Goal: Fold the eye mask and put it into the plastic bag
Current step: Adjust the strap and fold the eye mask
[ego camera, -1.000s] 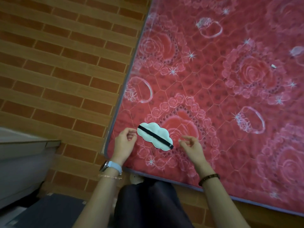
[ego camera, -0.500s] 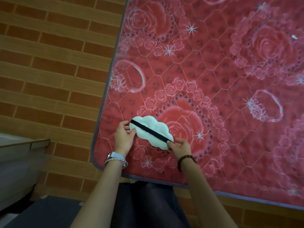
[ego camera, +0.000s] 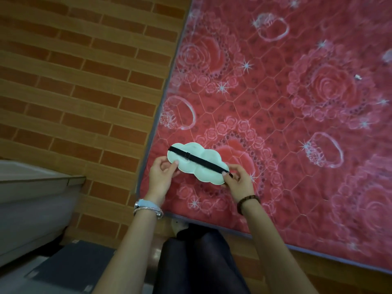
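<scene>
Mattress (ego camera: 297, 145) (red, rose-printed) beside brick-patterned floor (ego camera: 84, 81), eye mask (ego camera: 196, 164) atop.

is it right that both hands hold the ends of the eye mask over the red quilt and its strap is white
Not quite: the strap is black; it is the eye mask itself that is pale. The head view shows this. The rest holds: the left hand and right hand each pinch one end over the red quilt.

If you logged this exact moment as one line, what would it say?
stage: fold not begun | eye mask: flat on red mat, strap up | left hand: pinching left end | right hand: pinching right end | plastic bag: not in view
</scene>
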